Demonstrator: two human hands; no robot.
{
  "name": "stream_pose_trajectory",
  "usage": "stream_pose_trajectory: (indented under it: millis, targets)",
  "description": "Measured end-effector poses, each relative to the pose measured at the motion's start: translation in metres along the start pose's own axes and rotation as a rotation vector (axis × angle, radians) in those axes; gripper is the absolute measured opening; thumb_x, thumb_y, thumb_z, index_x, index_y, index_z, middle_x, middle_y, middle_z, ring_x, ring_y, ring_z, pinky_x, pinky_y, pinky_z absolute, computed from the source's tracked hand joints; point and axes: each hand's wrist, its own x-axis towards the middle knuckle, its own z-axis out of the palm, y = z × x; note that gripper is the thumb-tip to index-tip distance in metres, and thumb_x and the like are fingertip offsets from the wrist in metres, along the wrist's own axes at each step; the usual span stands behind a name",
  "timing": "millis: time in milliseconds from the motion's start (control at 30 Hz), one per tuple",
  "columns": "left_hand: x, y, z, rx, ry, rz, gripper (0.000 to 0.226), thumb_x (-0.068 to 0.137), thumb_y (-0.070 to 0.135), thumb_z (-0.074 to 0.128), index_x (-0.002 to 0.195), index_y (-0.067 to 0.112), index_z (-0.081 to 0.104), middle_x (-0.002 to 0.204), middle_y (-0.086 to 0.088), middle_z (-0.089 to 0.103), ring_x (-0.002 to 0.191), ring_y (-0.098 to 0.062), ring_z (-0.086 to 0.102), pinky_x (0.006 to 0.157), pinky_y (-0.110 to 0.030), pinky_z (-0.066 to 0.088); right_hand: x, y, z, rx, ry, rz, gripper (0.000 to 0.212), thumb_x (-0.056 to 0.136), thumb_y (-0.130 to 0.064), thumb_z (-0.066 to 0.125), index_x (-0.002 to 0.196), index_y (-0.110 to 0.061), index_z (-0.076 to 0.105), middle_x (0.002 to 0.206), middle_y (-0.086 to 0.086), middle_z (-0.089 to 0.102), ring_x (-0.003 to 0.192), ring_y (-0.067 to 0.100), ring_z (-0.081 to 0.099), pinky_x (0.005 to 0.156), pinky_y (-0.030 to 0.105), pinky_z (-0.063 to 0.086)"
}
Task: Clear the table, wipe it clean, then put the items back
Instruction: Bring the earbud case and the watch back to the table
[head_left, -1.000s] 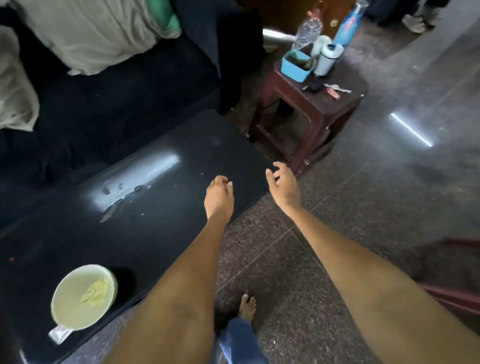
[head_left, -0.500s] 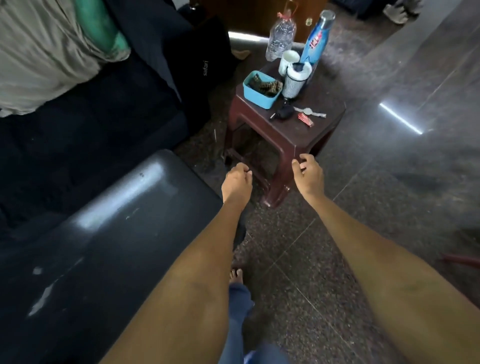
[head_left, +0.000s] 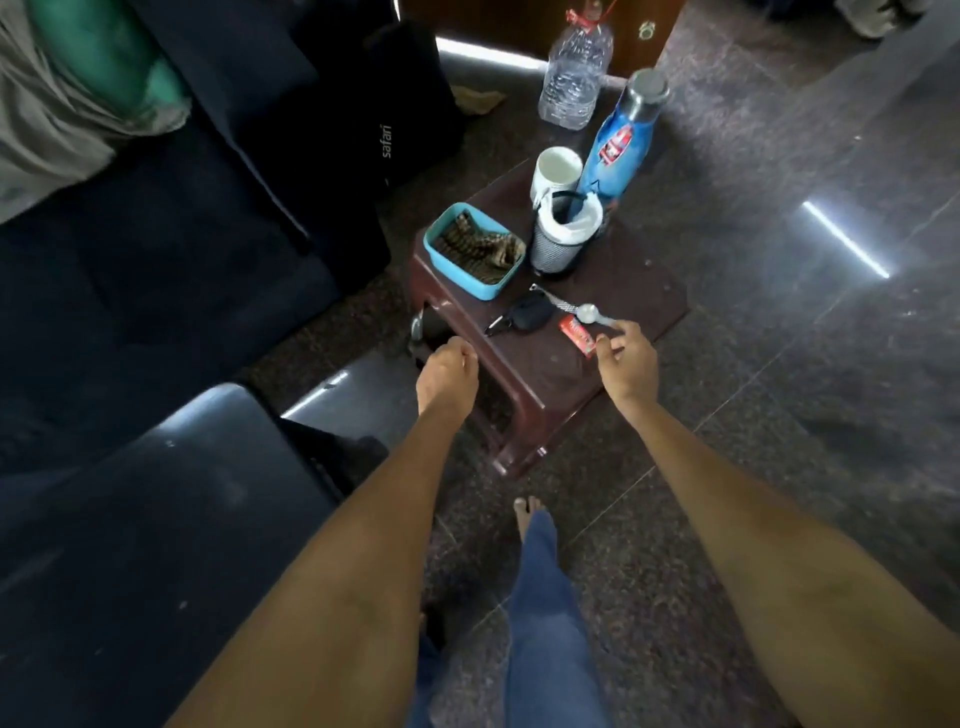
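Small maroon plastic stool (head_left: 597, 364) holds the cleared items: blue tray (head_left: 470, 249) w/ dark stuff inside, mesh cup (head_left: 563, 236), white mug (head_left: 556, 171), blue bottle (head_left: 621, 140), black key fob (head_left: 527, 316), spoon (head_left: 589, 313), red sachet (head_left: 576, 335). Right hand (head_left: 626, 364) over stool's near-right part, fingers loosely spread, tips at spoon handle & sachet; can't tell if touching. Left hand (head_left: 447, 371) at stool's left edge, fingers curled, grasping nothing visible. Black table (head_left: 156, 519) lower left, clear water bottle (head_left: 574, 73) on floor behind stool
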Motion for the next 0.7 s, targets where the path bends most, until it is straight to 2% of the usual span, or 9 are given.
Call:
stream_pose_trajectory:
  millis: [67,167,300,367,433,500,600,700]
  targets:
    - [0.014,0.017,0.017,-0.003,-0.004,-0.048,0.020,0.095,0.017,0.043,0.105,0.008,0.058,0.107,-0.013,0.066,0.099,-0.031,0.060,0.074,-0.035,0.046,0.029,0.007,-0.007,-0.030,-0.014,0.001,0.033,0.090,-0.017,0.055,0.119,-0.004,0.055,0.104,0.019,0.067,0.097,0.034,0.062,0.084,0.037,0.044]
    - [0.031,0.045,0.042,-0.022,-0.006,-0.073,0.020,0.095,0.017,0.044,0.104,0.007,0.059,0.107,-0.016,0.066,0.101,-0.036,0.059,0.078,-0.041,0.047,0.067,0.015,-0.020,-0.033,-0.050,-0.005,0.033,0.090,-0.018,0.056,0.120,-0.004,0.055,0.100,0.017,0.068,0.096,0.034,0.062,0.084,0.038,0.045]
    - [0.045,0.077,0.066,-0.040,-0.001,-0.094,0.019,0.092,0.017,0.047,0.103,0.009,0.060,0.107,-0.011,0.066,0.101,-0.031,0.060,0.081,-0.037,0.048,0.107,0.022,-0.034,-0.073,-0.106,-0.024,0.033,0.090,-0.020,0.055,0.120,-0.005,0.055,0.101,0.015,0.068,0.091,0.032,0.063,0.082,0.038,0.047]
    - [0.049,0.084,0.074,0.020,0.009,-0.087,0.021,0.092,0.017,0.049,0.111,0.011,0.057,0.114,-0.009,0.062,0.108,-0.029,0.056,0.086,-0.040,0.046,0.118,0.023,-0.036,-0.087,-0.147,-0.054,0.032,0.089,-0.022,0.056,0.118,-0.008,0.058,0.100,0.013,0.068,0.088,0.030,0.064,0.079,0.038,0.049]
    - [0.054,0.083,0.077,0.172,0.046,-0.052,0.034,0.090,0.019,0.054,0.123,0.014,0.051,0.124,-0.007,0.053,0.117,-0.028,0.046,0.093,-0.041,0.042,0.119,0.022,-0.030,-0.118,-0.218,-0.127,0.029,0.087,-0.026,0.060,0.113,-0.011,0.062,0.101,0.009,0.067,0.085,0.026,0.065,0.076,0.034,0.050]
    - [0.064,0.081,0.081,0.311,0.085,-0.013,0.047,0.088,0.024,0.057,0.132,0.016,0.043,0.129,-0.007,0.046,0.120,-0.027,0.040,0.097,-0.041,0.038,0.120,0.020,-0.020,-0.155,-0.322,-0.224,0.032,0.083,-0.031,0.066,0.110,-0.014,0.064,0.103,0.007,0.064,0.089,0.022,0.063,0.075,0.033,0.050]
    - [0.075,0.079,0.082,0.380,0.137,0.000,0.049,0.085,0.026,0.062,0.129,0.018,0.044,0.130,-0.007,0.043,0.119,-0.027,0.039,0.095,-0.041,0.038,0.117,0.017,-0.005,-0.270,-0.440,-0.357,0.040,0.081,-0.034,0.069,0.115,-0.015,0.062,0.112,0.005,0.058,0.106,0.020,0.054,0.080,0.037,0.050]
    - [0.078,0.076,0.082,0.394,0.151,0.027,0.048,0.079,0.026,0.068,0.122,0.018,0.048,0.129,-0.006,0.044,0.119,-0.027,0.041,0.093,-0.040,0.039,0.112,0.019,0.002,-0.333,-0.405,-0.401,0.034,0.083,-0.031,0.067,0.111,-0.013,0.061,0.111,0.007,0.055,0.111,0.022,0.049,0.074,0.036,0.049]
